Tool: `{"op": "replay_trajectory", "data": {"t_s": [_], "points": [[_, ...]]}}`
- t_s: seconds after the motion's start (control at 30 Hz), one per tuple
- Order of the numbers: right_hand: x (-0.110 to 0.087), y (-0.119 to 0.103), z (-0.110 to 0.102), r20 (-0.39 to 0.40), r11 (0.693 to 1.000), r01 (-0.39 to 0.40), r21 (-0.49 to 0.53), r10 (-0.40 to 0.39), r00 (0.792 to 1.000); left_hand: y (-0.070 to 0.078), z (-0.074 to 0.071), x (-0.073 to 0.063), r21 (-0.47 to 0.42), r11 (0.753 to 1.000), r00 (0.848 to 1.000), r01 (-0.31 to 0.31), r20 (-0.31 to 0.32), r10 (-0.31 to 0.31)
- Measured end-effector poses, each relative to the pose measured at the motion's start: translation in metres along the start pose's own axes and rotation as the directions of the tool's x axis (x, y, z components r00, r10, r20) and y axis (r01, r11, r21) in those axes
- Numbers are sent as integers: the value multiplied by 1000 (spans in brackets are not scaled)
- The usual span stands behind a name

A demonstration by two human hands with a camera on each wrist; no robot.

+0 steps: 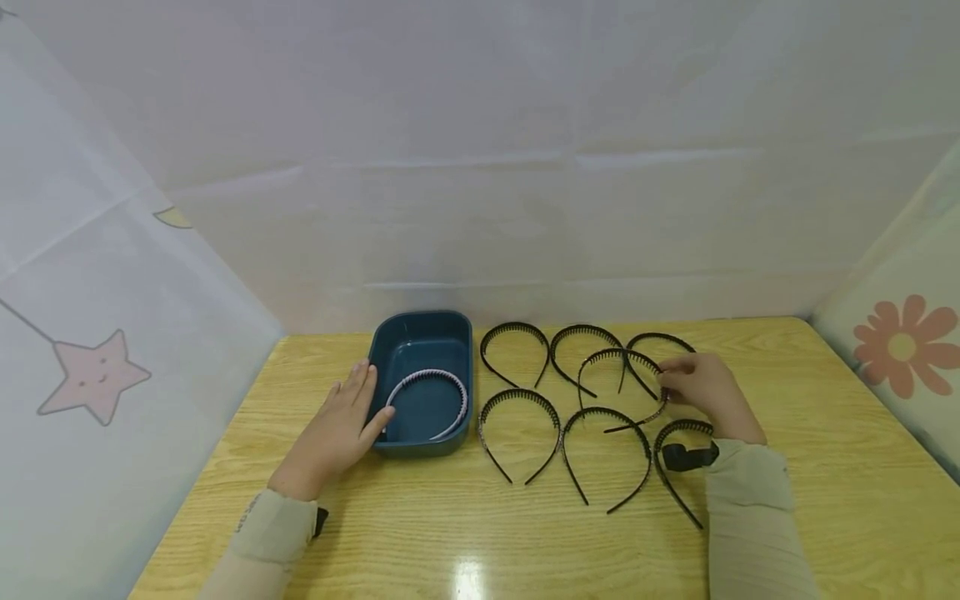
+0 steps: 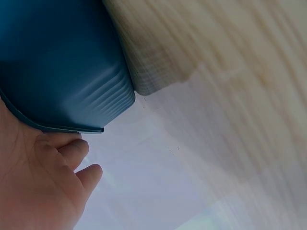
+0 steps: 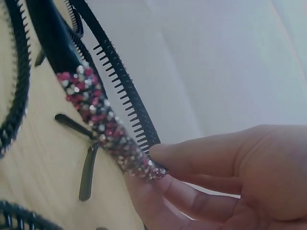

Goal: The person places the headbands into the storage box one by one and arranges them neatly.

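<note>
My left hand (image 1: 337,425) rests along the left side of a blue plastic bin (image 1: 423,450), fingers straight against its outside and thumb over the rim. Inside the bin lies a pale lilac toothed headband (image 1: 462,392). Thumb and fingers of my right hand (image 1: 705,392) pinch one side of a black toothed headband (image 3: 105,120) studded with pink and silver stones. In the head view this headband overlaps others behind it.
Black headbands stand in two rows right of the bin: a back row from the left one (image 1: 514,325) to the right one (image 1: 660,336), and a front row including a middle one (image 1: 607,411). One front headband (image 1: 678,500) is partly hidden by my right wrist. The wooden table (image 1: 420,533) meets a cloth wall.
</note>
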State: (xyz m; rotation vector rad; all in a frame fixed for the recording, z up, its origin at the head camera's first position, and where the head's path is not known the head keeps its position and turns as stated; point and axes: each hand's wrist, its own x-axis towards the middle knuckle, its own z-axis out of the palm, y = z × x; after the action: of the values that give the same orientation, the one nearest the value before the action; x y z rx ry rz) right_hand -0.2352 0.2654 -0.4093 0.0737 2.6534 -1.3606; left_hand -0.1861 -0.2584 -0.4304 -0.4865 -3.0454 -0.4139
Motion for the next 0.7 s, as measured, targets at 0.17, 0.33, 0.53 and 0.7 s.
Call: {"op": "replay_trajectory", "data": {"t_s": [0.17, 0.33, 0.53, 0.7], "points": [[-1, -8, 3, -18, 999, 26, 36, -26, 1000, 1, 0, 0, 2, 1000, 1000, -10, -16, 10], [0, -19, 10, -42, 995, 40, 92, -36, 998, 0, 0, -1, 14, 1000, 1000, -7, -20, 7], [1, -30, 23, -51, 983, 72, 172, -64, 997, -2, 1, 0, 16, 1000, 1000, -3, -10, 4], [0, -38, 36, -56, 970, 102, 222, -92, 994, -3, 3, 1, 10, 1000, 1000, -2, 1, 2]]}}
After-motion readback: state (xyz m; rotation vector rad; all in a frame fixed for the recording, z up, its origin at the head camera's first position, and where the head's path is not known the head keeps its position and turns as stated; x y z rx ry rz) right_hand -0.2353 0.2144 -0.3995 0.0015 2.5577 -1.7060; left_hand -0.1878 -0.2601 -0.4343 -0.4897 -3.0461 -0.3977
